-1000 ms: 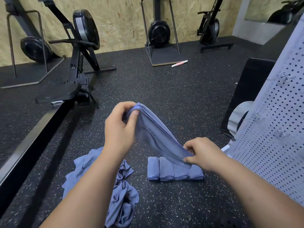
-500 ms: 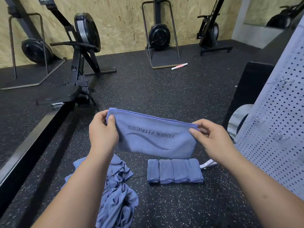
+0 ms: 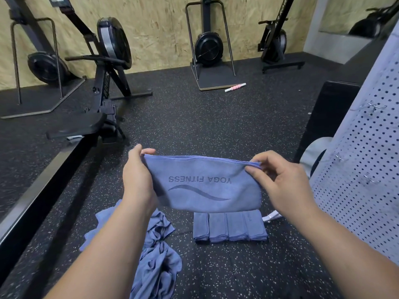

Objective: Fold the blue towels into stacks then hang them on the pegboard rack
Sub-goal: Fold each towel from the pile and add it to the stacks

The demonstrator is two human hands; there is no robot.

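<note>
A blue towel (image 3: 205,186) printed "YOGA FITNESS" hangs folded in the air, stretched flat between my hands. My left hand (image 3: 138,175) pinches its top left corner and my right hand (image 3: 280,182) pinches its top right corner. Below it on the floor lies a row of folded blue towels (image 3: 230,228), side by side. A heap of unfolded blue towels (image 3: 157,255) lies left of that row, partly hidden by my left forearm. The white pegboard rack (image 3: 367,180) with metal hooks stands at the right.
A black rowing machine (image 3: 103,87) and its long rail (image 3: 32,201) run along the left. More exercise machines stand by the wooden back wall. A pink and white roller (image 3: 235,87) lies on the speckled rubber floor. A black box (image 3: 330,113) stands beside the pegboard.
One second ago the towel hung slanted, left hand high and right hand low. Both hands have since levelled and pulled apart, spreading the towel flat with its print facing me.
</note>
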